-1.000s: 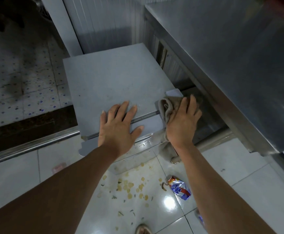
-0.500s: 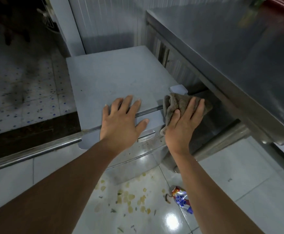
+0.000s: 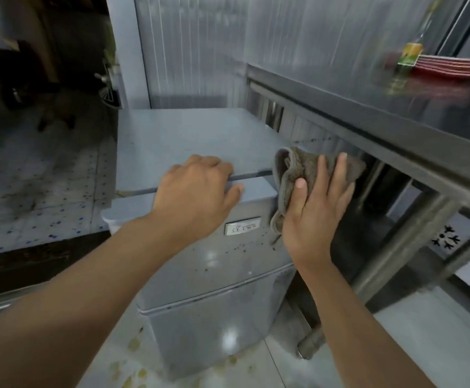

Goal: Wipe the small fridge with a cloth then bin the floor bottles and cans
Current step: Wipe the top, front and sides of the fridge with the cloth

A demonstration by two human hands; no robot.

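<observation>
The small grey fridge (image 3: 189, 135) stands in the middle of the head view, its door front speckled with dark spots. My left hand (image 3: 197, 191) rests on the front edge of its top, fingers bent over the lid. My right hand (image 3: 317, 203) presses a crumpled brown cloth (image 3: 298, 163) with straight fingers against the fridge's upper right corner and side. No floor bottles or cans show in this frame.
A steel table (image 3: 396, 130) overhangs just right of the fridge, with its leg (image 3: 396, 247) close to my right hand. A can and a red striped thing (image 3: 452, 65) sit blurred at its back. Yellowish crumbs (image 3: 136, 371) litter the glossy floor tiles.
The view has dropped lower and closer, so the fridge's door front shows. My right hand and the cloth slid to the fridge's right side. The floor wrapper has left the view.
</observation>
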